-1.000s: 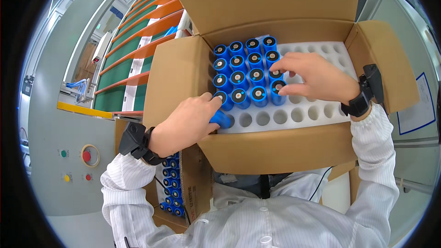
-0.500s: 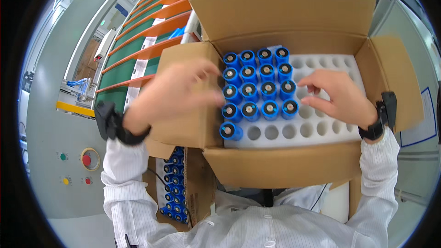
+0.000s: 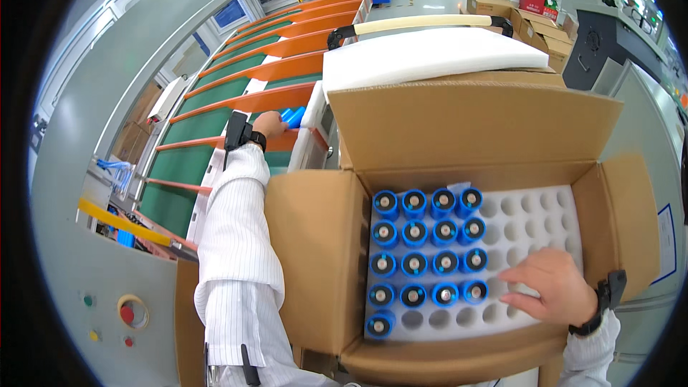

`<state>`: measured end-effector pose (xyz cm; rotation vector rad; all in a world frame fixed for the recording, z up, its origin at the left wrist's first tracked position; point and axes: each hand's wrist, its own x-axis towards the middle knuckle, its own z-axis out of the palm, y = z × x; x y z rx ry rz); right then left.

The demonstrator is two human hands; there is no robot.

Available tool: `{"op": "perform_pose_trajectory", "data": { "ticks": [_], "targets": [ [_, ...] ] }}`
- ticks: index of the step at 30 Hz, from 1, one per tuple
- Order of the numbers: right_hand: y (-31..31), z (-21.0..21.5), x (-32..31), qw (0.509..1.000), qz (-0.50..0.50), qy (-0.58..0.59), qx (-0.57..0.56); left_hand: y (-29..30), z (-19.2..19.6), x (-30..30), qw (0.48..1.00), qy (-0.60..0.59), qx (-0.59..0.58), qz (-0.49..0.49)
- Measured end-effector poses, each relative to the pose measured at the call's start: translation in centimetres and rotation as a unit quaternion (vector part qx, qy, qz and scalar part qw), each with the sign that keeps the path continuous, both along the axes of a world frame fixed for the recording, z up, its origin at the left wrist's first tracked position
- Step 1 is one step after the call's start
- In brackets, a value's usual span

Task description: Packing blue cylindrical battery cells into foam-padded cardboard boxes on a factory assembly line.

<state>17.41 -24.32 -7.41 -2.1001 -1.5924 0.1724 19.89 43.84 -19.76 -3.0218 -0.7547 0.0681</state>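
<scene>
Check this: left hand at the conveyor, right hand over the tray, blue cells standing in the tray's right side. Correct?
Not quite: the head view shows the blue cells in the left side of the tray. The left hand is at the conveyor and the right hand over the tray.

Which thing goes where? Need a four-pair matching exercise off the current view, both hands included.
Things
1. Left hand
2. Right hand
3. Red button
4. White foam sheet

Places
A. On the grey panel
B. Behind the raised cardboard flap
C. At the blue cylinders among the orange dividers
D. Over the foam tray

Pairs: 1-C, 2-D, 3-A, 4-B
</scene>
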Motion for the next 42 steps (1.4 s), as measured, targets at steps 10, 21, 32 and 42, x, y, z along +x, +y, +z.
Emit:
{"op": "perform_pose_trajectory", "data": {
  "ticks": [10,21,32,42],
  "targets": [
    [1.0,-1.7,2.1,0.997,-0.058,0.045,-0.038,4.1,-6.6,7.7,0.97,0.08,-0.039,0.226],
    [1.3,-1.0,1.1,0.989,-0.059,0.134,0.03,-0.3,6.0,-0.7,0.719,-0.537,-0.438,0.055],
    [4.9,-1.1,-3.5,0.8,0.098,0.576,0.136,-39.0,18.4,-16.6,0.693,-0.178,-0.668,-0.205],
    [0.1,0.2,-1.3,0.943,0.076,0.315,-0.082,-43.6,19.9,-21.6,0.823,0.017,-0.565,-0.06]
  ]
}}
